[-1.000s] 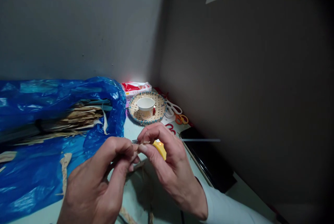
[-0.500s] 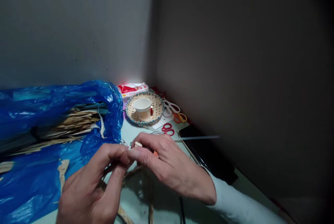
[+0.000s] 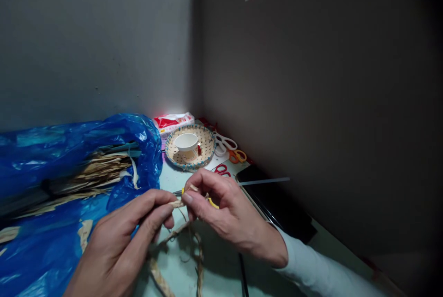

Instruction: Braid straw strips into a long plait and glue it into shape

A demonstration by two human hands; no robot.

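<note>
Between my hands is a tan strip of dried plant fibre (image 3: 177, 204). My left hand (image 3: 119, 241) pinches it between thumb and forefinger. My right hand (image 3: 226, 211) grips it close by, thumb pressed to fingertips, and a short pale end sticks up above the thumb. Below the hands hangs or lies a twisted fibre cord (image 3: 200, 260), one length at each side; whether it joins the pinched strip I cannot tell. A yellow scissor handle (image 3: 213, 203) shows just behind my right hand, mostly hidden by it.
At left, a blue plastic bag (image 3: 141, 133) holds a bundle of dried fibre strips (image 3: 107, 168). A woven tray (image 3: 207, 145) bears a white cup (image 3: 187, 141). Red scissors (image 3: 221, 169), orange scissors (image 3: 238, 156) and a black flat object (image 3: 277, 209) lie near the right wall.
My hands have drawn slightly apart, so the fibre strip now shows between them. My right hand has shifted a little right, and the view has turned slightly.
</note>
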